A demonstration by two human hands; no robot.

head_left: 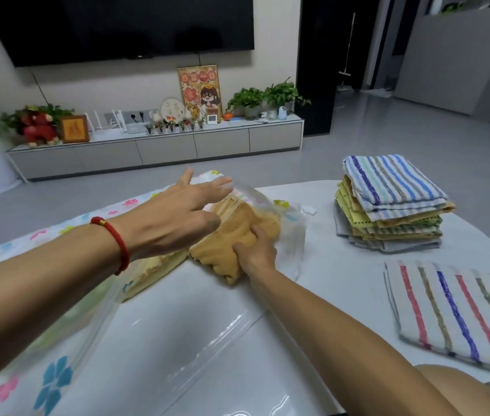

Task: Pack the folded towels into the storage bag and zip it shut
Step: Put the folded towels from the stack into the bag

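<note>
Right hand [254,250] clamps the tan towel [237,235] and pushes it into the mouth of the storage bag [54,382], table centre. Left hand [177,219], fingers spread wide and holding nothing, hovers over the bag's upper film. Towel stack [387,205] waits at 2 o'clock on the table [342,265], striped towel [454,313] flat at 4 o'clock. Risks: towel bunches at the opening and unfolds; loose film slides on the glossy top; fabric left across the zip track blocks closure
</note>
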